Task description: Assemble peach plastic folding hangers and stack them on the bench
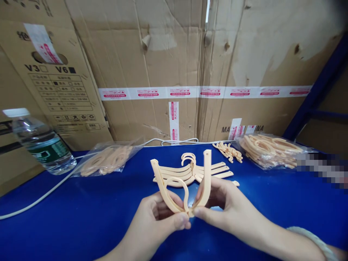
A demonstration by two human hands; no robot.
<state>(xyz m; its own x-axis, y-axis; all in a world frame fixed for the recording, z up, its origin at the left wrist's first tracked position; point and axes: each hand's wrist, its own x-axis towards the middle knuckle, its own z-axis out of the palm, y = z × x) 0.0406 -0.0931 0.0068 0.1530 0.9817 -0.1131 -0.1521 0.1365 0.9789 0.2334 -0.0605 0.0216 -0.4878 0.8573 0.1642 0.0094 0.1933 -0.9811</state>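
Observation:
Between my two hands is a cream plastic folding hanger (207,177), its two arms pointing up in a V and its curved hook between them. My left hand (160,214) is closed on the left arm near the joint, with the thumb at the bottom. My right hand (221,203) grips the right arm near the same joint, thumb and fingers pinching it. Just behind, several spread hangers (176,174) lie stacked on the blue table (108,210), their hooks toward the back. The held hanger partly hides them.
A clear bag of hanger parts (108,159) lies at back left, beside a tilted water bottle (45,145). Another full bag (269,148) and loose small hooks (228,150) are at back right. A white cable (40,199) crosses the left. Cardboard boxes (152,61) stand behind.

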